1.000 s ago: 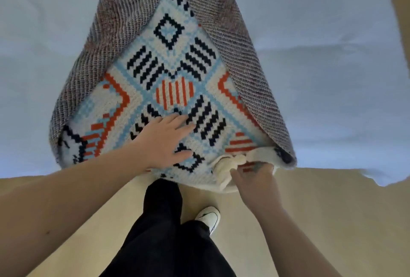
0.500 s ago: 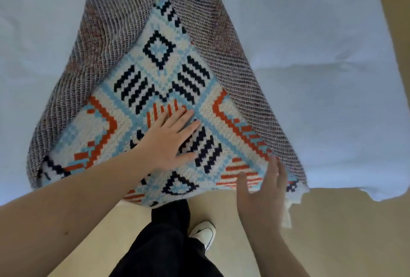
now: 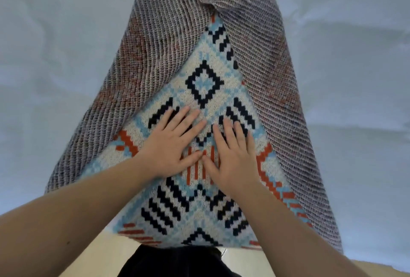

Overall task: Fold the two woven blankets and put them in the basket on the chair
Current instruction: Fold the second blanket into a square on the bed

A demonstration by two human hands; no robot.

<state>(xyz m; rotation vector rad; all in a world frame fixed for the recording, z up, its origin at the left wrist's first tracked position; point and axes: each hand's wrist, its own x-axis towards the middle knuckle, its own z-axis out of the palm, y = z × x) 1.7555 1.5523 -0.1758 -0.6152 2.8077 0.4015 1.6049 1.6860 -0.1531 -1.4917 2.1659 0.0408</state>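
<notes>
A woven blanket [image 3: 206,81] with a blue, cream, navy and orange geometric pattern lies on a pale sheet. Its two sides are folded inward, showing the grey-brown striped reverse [image 3: 146,59] on left and right. My left hand [image 3: 173,143] lies flat on the patterned middle with fingers spread. My right hand [image 3: 233,152] presses flat beside it, thumbs nearly touching. Neither hand holds anything. No basket, chair or second blanket is in view.
The pale blue-white sheet [image 3: 62,54] covers the surface all round the blanket. Its near edge ends above a tan floor [image 3: 102,259]. My dark trousers [image 3: 177,263] show below the blanket's near edge.
My right hand let go of the blanket's near right corner and moved up onto the pattern beside my left hand. The left hand slid farther up the blanket. The view moved closer.
</notes>
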